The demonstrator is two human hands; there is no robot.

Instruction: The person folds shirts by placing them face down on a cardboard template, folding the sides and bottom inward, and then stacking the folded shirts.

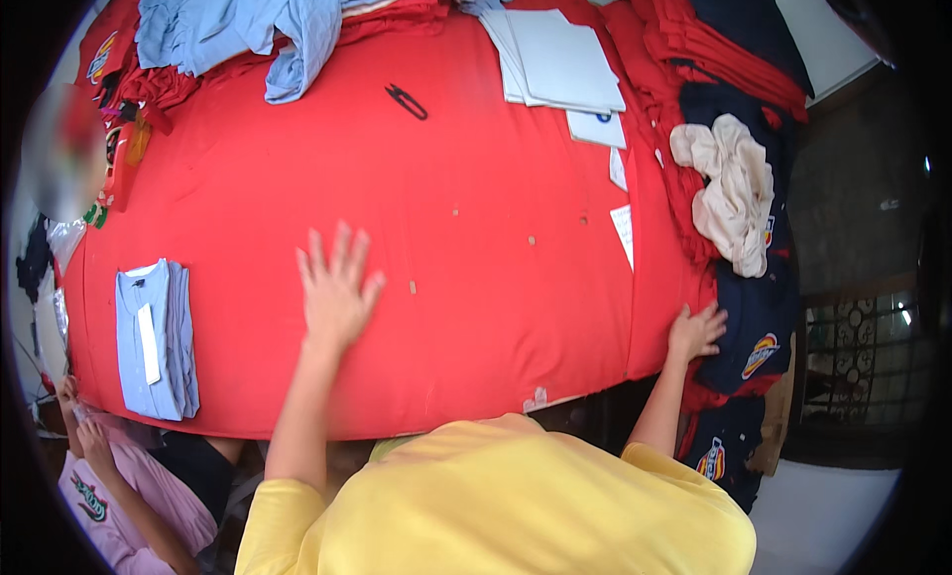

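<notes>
My left hand (339, 289) is open over the red cloth (476, 317) that covers the table, fingers spread and holding nothing. Slight blur makes it hard to tell whether the palm touches the cloth. At the right edge of the table, my right hand (697, 332) has its fingers apart beside a stack of folded navy garments (751, 322). It holds nothing, and its fingertips reach the border between red cloth and navy fabric. Folded light blue shirts (149, 347) with a white strip on top lie left of my left hand. Black thread snips (407, 102) rest farther back.
White sheets (565, 59) lie stacked at the back right. A crumpled beige cloth (732, 193) sits on the garments along the right edge. Loose light blue garments (248, 25) heap at the back left. A person in a pink shirt (139, 506) is at the lower left.
</notes>
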